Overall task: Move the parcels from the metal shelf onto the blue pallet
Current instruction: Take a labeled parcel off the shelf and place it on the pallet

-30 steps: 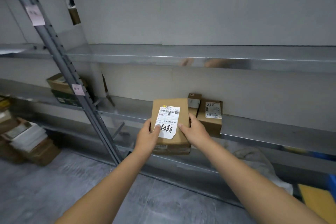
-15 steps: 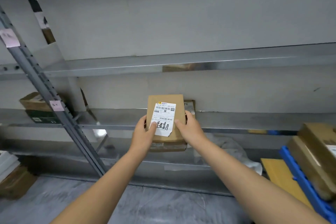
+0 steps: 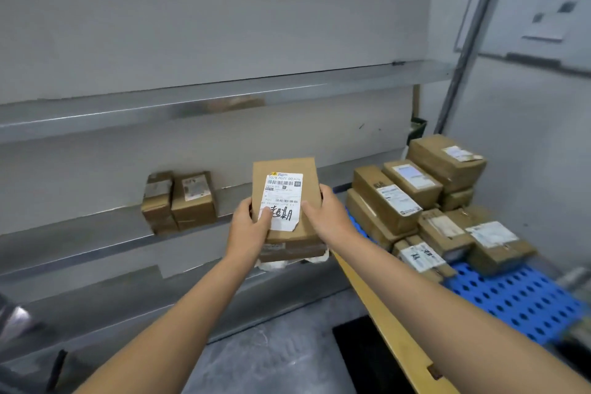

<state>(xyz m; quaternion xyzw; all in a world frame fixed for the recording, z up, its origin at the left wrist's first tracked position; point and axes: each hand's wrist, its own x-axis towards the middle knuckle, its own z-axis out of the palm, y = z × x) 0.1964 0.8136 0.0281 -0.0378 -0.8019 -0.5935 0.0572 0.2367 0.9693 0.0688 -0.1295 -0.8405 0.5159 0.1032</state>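
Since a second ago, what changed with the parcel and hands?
The parcel moved right, away from the two small boxes on the metal shelf, toward the blue pallet. Unchanged: left hand and right hand still grip its sides; the small boxes stayed put.

Only one label really reads here: the white shipping sticker [image 3: 283, 198] on top of the parcel [image 3: 308, 176] in the middle. Its top line looks like "502B P021 00 A26", though the last bit is iffy. There's a white "59" in a small dark square right of the barcode below it. Big black handwriting runs along the sticker's bottom, can't make it out. Stickers on the two small boxes [image 3: 179, 201] on the shelf [image 3: 96, 233] at left and on the stacked parcels [image 3: 412, 189] at right are too blurry. Same for the sheet [image 3: 550, 19] on the far right wall.
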